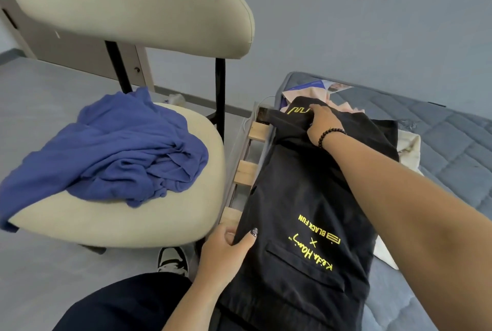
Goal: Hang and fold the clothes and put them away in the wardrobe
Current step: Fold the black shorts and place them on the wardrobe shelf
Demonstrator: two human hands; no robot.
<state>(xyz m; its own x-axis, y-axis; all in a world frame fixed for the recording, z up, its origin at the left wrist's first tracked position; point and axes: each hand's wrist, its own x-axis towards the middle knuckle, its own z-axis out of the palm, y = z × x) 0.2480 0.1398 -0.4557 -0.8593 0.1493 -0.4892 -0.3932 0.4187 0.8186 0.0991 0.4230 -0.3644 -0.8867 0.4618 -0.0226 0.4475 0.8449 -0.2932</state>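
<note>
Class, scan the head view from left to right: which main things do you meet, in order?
blue garment on the chair → left hand → black garment → mattress

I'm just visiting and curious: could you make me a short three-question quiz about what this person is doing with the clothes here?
1. True or false: the blue garment lies neatly folded on the chair.
2. Which hand pinches the near edge of the black garment? A) left hand B) right hand
3. Fill in: the black garment is spread on the ___.

Key
1. False; it lies crumpled on the chair seat.
2. A; its thumb lies over the edge, while the right hand grips the far end.
3. Bed, on a grey quilted mattress.
</note>
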